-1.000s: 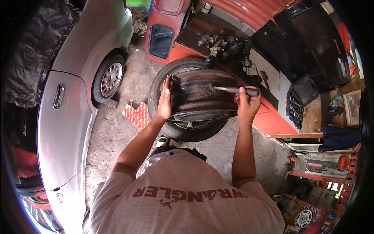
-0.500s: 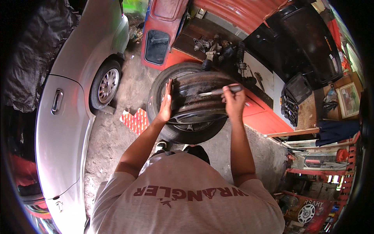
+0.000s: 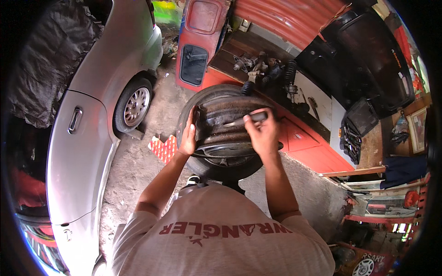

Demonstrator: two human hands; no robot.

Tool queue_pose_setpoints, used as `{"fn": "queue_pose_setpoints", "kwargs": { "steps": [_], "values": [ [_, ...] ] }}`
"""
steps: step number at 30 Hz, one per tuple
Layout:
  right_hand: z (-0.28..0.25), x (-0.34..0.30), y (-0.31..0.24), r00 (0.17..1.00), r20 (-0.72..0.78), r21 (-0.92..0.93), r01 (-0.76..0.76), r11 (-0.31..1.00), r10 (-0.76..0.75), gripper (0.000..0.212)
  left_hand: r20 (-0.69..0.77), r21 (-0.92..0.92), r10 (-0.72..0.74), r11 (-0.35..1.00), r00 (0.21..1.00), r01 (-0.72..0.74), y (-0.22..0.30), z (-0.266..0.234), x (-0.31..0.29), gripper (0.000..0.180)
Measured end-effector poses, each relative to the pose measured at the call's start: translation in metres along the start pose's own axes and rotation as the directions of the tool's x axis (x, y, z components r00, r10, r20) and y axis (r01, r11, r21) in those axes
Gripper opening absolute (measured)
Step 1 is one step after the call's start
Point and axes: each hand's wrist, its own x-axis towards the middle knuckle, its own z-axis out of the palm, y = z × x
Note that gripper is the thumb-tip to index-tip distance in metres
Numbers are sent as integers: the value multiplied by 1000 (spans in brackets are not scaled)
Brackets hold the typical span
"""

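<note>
Right hand [image 3: 263, 133] has a slim tool [image 3: 259, 116] by its dark handle, grip closed round it, thumb along the handle, hand a bit blurred. Tool points left, tip over the middle of a grimy dark wheel rim [image 3: 223, 106]; can't tell from here if it touches. Left hand [image 3: 188, 136] is flat at the rim's left edge, fingers straight and together, grip wide open, not wrapped round anything, palm side toward the metal. Rim stands on its edge, grooved outer band facing up, on top of a tyre [image 3: 221, 171] lying flat, spokes just visible under it. Red-and-white patterned card [image 3: 163, 149] on the floor just left of the tyre. Silver car [image 3: 90, 69] well over to the left, its rear wheel [image 3: 136, 106] nearest. Beyond the rim, a dark wooden tabletop [image 3: 235, 43] with greasy metal parts [image 3: 258, 64], a coil spring [image 3: 290, 73] and a brush [image 3: 313, 103], red cabinet front [image 3: 304, 138] below. Further right, an open black tool case [image 3: 352, 142], a big black panel [image 3: 359, 60] behind it, dark cloth [image 3: 403, 170] hanging nearby. Red door panel [image 3: 202, 18] upright at the tabletop's left end.
</note>
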Motion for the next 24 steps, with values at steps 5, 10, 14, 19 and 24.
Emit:
{"fn": "queue_pose_setpoints", "kwargs": {
  "steps": [5, 10, 14, 19, 24],
  "values": [
    [-37, 25, 8, 996, -81, 114, 40, 993, -31, 17, 13, 134, -90, 987, 996, 87, 15, 2, -8, 81],
    [-11, 6, 3, 996, 82, 67, 23, 997, -28, 20, -19, 104, -164, 981, 986, 166, 23, 11, -11, 81],
    [-42, 28, 14, 997, -69, 112, -34, 993, 42, 16, -25, 100, -176, 979, 984, 178, 22, 11, -7, 81],
    [-11, 4, 11, 986, -4, 235, -162, 959, 167, 21, -20, 82, -157, 984, 987, 158, 17, 11, -4, 82],
    [-2, -3, 9, 998, -66, 123, -17, 992, 25, 21, -3, 101, -141, 985, 990, 141, 17, 9, -5, 82]
  ]
}}
